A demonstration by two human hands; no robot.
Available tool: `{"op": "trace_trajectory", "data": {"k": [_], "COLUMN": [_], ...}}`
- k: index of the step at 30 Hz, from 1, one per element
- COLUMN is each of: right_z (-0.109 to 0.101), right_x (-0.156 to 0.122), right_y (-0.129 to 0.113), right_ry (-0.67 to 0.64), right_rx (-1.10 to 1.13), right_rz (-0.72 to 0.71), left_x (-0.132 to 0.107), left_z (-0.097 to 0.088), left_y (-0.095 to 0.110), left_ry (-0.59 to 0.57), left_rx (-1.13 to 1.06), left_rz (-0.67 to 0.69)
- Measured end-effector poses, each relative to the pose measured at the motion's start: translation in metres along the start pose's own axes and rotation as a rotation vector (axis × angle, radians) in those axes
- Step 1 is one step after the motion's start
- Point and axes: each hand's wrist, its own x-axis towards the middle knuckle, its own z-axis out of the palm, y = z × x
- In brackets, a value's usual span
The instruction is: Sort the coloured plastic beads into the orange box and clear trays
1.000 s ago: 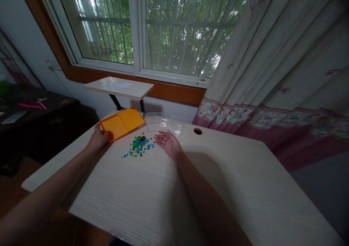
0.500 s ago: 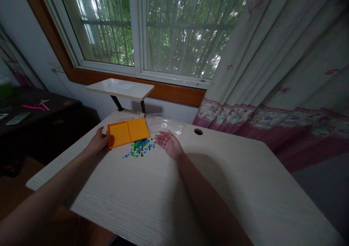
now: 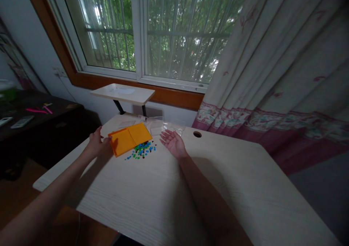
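Note:
An orange two-panel case lies opened out flat on the pale wooden table. Just off its left edge is my left hand, fingers apart and holding nothing. Whether a fingertip still brushes the case's edge I cannot tell. Small blue, green and dark brown pieces are heaped and scattered along the near right side of the case, some close against it. To the right of this heap, my right hand is open with the palm turned up and nothing in it.
Clear plastic packaging lies behind my right hand. A small raised shelf stands at the table's far edge, and a round cable hole is to the right. On the left is a dark cabinet; a curtain hangs behind.
My left hand has come away from the case's left edge. The case sits turned, its left end nearer to me. My right hand has shifted slightly right, still open.

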Motion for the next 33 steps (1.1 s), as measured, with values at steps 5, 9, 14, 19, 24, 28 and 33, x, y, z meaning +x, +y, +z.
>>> {"op": "trace_trajectory", "data": {"k": [5,9,14,19,24,28,33], "right_z": [0.009,0.007,-0.014,-0.048,-0.079,-0.09,-0.089], "right_x": [-0.007,-0.031,-0.076,-0.127,-0.169,-0.182,-0.184], "right_y": [-0.049,-0.084,-0.109,-0.118,-0.11,-0.096,-0.088], "right_ry": [0.062,0.099,0.191,0.294,0.343,0.403,0.413], "right_rx": [0.163,0.102,-0.011,-0.078,-0.142,-0.158,-0.228], "right_rz": [-0.197,-0.24,-0.263,-0.241,-0.265,-0.227,-0.177], "left_x": [-0.018,-0.038,-0.054,-0.064,-0.063,-0.06,-0.062], "left_z": [-0.011,-0.002,0.026,0.037,0.038,0.04,0.039], "left_y": [0.034,0.07,0.082,0.064,0.048,0.044,0.041], "left_ry": [0.077,0.052,-0.096,-0.156,-0.186,-0.235,-0.256], "left_rx": [0.109,0.109,0.265,0.54,0.614,0.592,0.542], "left_rz": [0.269,0.434,0.668,0.69,0.668,0.685,0.692]}}
